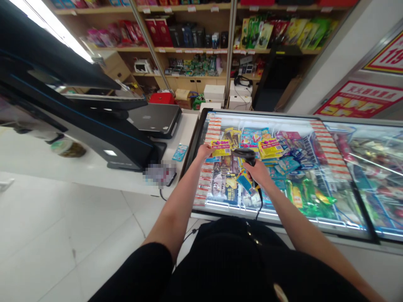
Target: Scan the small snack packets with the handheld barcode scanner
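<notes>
My left hand (204, 151) is closed on a small yellow and pink packet (221, 147), held over the glass lid of a chest freezer (283, 116). My right hand (257, 171) grips a black handheld barcode scanner (246, 155) by its handle; its head points toward the packet, a short gap away. The scanner's black cable (260, 205) hangs down toward my body. Another yellow and pink packet (270, 147) shows to the right of the scanner; I cannot tell whether it lies on the glass or under it.
The freezer holds several colourful ice cream packs under glass. To the left, a white counter (94, 167) carries a black checkout terminal (103, 126), a closed laptop (154, 118) and a blue card (180, 152). Stocked wooden shelves (195, 50) and boxes stand behind.
</notes>
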A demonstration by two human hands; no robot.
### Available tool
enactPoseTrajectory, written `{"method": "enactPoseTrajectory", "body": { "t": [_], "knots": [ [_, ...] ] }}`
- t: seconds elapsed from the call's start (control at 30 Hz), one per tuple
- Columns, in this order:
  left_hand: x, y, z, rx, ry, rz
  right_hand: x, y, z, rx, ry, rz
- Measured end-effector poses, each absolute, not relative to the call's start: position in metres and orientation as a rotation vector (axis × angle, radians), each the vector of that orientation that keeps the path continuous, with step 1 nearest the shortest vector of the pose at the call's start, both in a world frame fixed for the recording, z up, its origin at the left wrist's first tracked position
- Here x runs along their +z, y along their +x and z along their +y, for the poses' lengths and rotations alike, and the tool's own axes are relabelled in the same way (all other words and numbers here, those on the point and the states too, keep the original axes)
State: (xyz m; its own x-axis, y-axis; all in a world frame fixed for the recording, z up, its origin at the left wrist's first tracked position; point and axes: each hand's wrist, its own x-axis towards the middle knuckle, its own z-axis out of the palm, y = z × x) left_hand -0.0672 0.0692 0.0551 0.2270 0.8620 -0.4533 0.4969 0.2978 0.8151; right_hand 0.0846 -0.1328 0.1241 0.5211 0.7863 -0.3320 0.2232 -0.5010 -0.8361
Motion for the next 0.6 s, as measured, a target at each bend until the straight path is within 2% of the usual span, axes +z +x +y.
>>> {"method": "enactPoseTrajectory", "body": {
  "t": [0.23,0.6],
  "knots": [
    [0.032,-0.094,0.078,0.313,1.349,1.478,0.125,0.076,-0.131,0.929,-2.017,-0.808],
    [0.001,-0.104,0.074,0.074,1.775,1.751,0.123,0.067,-0.137,0.948,-2.014,-0.74]
  ]
}}
